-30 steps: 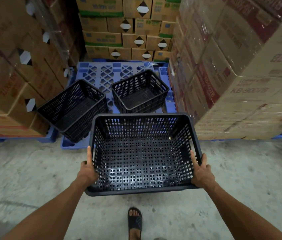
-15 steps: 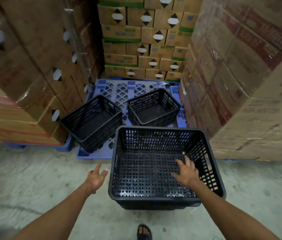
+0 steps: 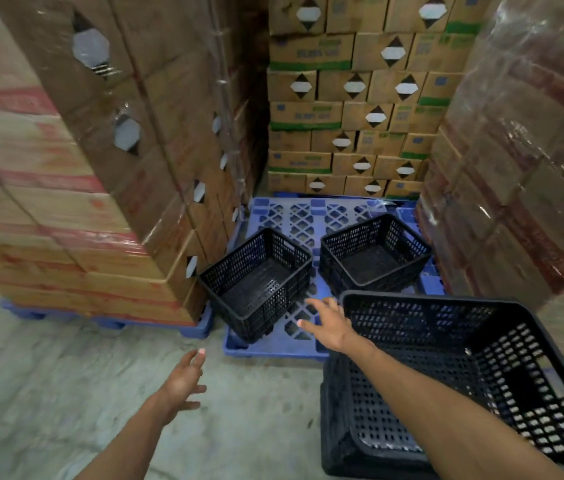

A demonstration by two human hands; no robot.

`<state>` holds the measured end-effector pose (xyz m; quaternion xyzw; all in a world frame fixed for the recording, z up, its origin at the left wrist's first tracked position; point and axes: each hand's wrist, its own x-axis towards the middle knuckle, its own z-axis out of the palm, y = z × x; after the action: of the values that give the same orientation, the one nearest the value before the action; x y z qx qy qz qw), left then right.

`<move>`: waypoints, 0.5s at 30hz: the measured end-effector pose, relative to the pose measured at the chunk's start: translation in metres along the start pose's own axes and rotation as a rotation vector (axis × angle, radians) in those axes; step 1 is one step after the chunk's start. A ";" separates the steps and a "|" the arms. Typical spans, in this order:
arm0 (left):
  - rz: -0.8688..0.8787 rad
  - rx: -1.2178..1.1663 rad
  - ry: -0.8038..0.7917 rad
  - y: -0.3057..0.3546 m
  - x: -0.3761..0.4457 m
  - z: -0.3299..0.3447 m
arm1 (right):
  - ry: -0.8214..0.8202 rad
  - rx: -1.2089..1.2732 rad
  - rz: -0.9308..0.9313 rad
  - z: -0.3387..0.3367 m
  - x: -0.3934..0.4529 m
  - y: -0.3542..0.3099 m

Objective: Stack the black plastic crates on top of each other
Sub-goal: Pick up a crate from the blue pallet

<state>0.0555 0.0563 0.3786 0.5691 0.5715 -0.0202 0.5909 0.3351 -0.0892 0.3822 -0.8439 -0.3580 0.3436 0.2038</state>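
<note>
Three black perforated plastic crates are in view. The nearest crate (image 3: 502, 386) stands on the concrete floor at the lower right, nobody holding it. A second crate (image 3: 256, 282) sits tilted on the blue pallet (image 3: 294, 216), leaning toward the boxes on the left. The third crate (image 3: 374, 254) rests flat on the pallet further back. My right hand (image 3: 329, 323) is open, fingers spread, stretched over the pallet's front edge close to the tilted crate's right corner, without touching it. My left hand (image 3: 183, 382) is open above the floor, below and left of that crate.
Tall wrapped stacks of cardboard boxes stand left (image 3: 65, 168) and right (image 3: 516, 150) of the pallet, with more boxes (image 3: 353, 116) behind it. The left stack sits on another blue pallet (image 3: 107, 320). Grey concrete floor (image 3: 48, 393) stretches to the lower left.
I set the held crate down on the floor and both hands let go. The view swung left; both hands now reach toward the tilted crate on the pallet.
</note>
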 end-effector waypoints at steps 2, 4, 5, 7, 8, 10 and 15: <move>-0.017 0.001 -0.001 0.005 0.018 -0.021 | 0.002 0.023 -0.004 0.008 0.018 -0.021; -0.027 0.005 -0.009 0.014 0.040 -0.036 | 0.010 0.043 0.015 0.009 0.040 -0.037; -0.033 0.005 -0.011 0.021 0.053 -0.042 | 0.012 0.053 0.023 0.008 0.055 -0.044; -0.035 0.008 -0.026 0.036 0.081 -0.049 | 0.011 0.069 0.028 0.006 0.085 -0.052; -0.038 0.013 -0.039 0.045 0.097 -0.053 | 0.008 0.082 0.028 0.005 0.101 -0.055; -0.044 0.035 -0.060 0.068 0.137 -0.057 | 0.007 0.113 0.024 0.003 0.145 -0.059; -0.055 0.037 -0.052 0.114 0.256 -0.060 | -0.005 0.192 0.069 0.002 0.278 -0.054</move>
<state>0.1821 0.2980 0.2920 0.5630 0.5711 -0.0618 0.5942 0.4497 0.1533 0.2918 -0.8314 -0.2949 0.3853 0.2711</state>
